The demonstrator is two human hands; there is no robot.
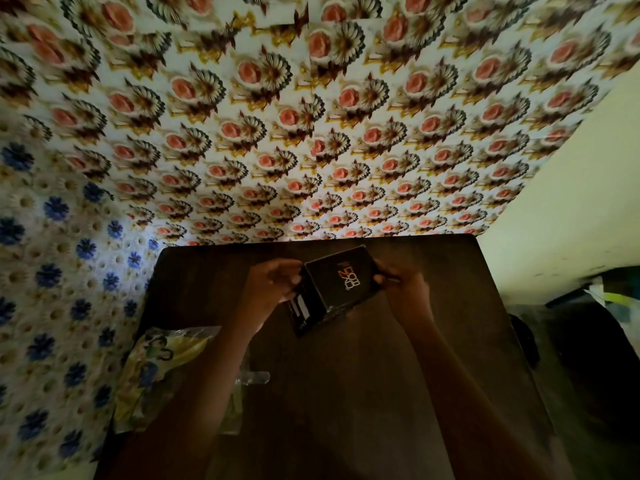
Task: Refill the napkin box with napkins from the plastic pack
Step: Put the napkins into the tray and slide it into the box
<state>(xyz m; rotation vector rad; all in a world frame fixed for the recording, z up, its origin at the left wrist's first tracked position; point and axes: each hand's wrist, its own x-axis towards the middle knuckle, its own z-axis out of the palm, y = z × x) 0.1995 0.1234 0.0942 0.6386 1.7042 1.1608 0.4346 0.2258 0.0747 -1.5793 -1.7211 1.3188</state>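
A black napkin box (337, 287) with white and orange lettering is held tilted over the middle of a dark wooden table (346, 393). My left hand (273, 285) grips its left side near a flap. Its right end is pinched by my right hand (401, 289). The plastic pack (166, 372), crinkled, yellow-green with a printed picture, lies on the table's left edge beside my left forearm. I cannot see inside the box.
The table's far edge meets a wall papered with pink roses (311, 133); blue-flower paper (52, 271) covers the left wall. A plain pale wall (571, 202) stands at the right, with a dark bulky object (595, 358) below it beside the table.
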